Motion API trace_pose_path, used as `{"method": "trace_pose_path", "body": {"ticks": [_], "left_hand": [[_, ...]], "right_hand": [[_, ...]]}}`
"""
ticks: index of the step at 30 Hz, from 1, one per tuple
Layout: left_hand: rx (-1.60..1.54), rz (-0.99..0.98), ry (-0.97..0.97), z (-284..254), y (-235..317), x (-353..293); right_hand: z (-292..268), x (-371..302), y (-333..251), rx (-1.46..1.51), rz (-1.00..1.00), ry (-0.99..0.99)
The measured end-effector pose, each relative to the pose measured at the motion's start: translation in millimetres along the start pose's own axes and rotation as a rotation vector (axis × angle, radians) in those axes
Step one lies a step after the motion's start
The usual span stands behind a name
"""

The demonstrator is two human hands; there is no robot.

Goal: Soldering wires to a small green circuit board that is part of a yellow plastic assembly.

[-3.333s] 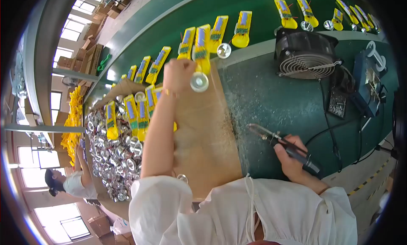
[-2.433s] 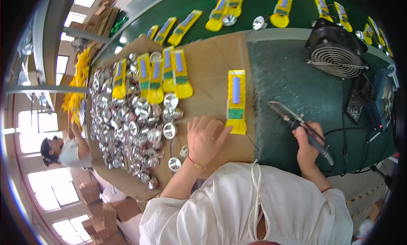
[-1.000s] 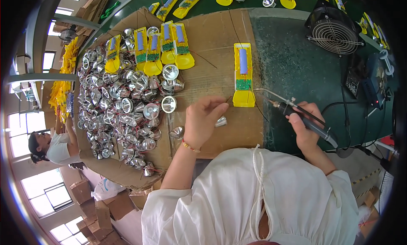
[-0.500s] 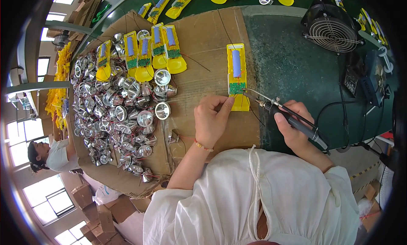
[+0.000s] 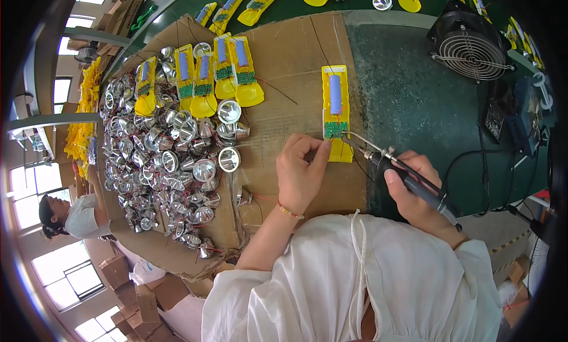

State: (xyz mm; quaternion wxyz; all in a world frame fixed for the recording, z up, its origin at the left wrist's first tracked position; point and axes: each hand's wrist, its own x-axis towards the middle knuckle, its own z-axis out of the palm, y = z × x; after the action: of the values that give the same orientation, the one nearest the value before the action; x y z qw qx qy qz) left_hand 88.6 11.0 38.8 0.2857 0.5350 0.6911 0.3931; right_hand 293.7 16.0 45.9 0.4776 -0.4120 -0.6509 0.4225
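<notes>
In front of me a yellow flashlight housing (image 5: 339, 153) lies on the cardboard, with a blue cylindrical battery (image 5: 335, 93) and a green circuit board (image 5: 335, 129) in it. My right hand (image 5: 412, 203) grips a dark soldering iron (image 5: 419, 187) with a thin curved metal tube along it. The iron's tip and the tube's end are at the board's lower right edge. At the board's lower left edge, my left hand (image 5: 300, 172) has thumb and forefinger pinched together; whatever is between them is too small to make out. Thin dark wires trail from the housing.
Shiny reflector cups (image 5: 204, 170) fill a cardboard tray on the left, with several yellow housings (image 5: 203, 99) laid over its far edge. A black fan (image 5: 470, 52) with a wire grille stands at the far right, near cables. Another person (image 5: 80, 215) is at the far left.
The whole view has shifted slightly, so the bench sits a little lower and farther right. Both hands keep their hold, and the iron stays at the board.
</notes>
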Motion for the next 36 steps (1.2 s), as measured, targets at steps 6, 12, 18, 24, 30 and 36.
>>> {"method": "trace_pose_path", "body": {"ticks": [6,12,18,24,30,36], "left_hand": [[-0.001,-0.013,-0.012,0.3,-1.5,-0.1],[0.001,-0.026,-0.017,0.4,0.6,1.5],[0.003,-0.034,0.016,1.4,1.3,1.8],[0.008,-0.029,0.022,3.9,-0.8,2.7],[-0.011,-0.052,0.031,4.9,-1.2,3.8],[0.001,-0.058,0.005,3.2,1.4,5.5]], "right_hand": [[-3.3,-2.8,2.6,0.004,-0.009,0.032],[2.3,-3.5,1.1,0.037,0.076,0.029],[9.0,1.2,10.3,0.025,0.031,0.051],[9.5,1.8,7.3,-0.013,0.036,0.034],[9.3,-4.3,14.9,0.015,0.094,0.132],[2.4,-4.0,9.2,0.044,0.070,0.067]]}}
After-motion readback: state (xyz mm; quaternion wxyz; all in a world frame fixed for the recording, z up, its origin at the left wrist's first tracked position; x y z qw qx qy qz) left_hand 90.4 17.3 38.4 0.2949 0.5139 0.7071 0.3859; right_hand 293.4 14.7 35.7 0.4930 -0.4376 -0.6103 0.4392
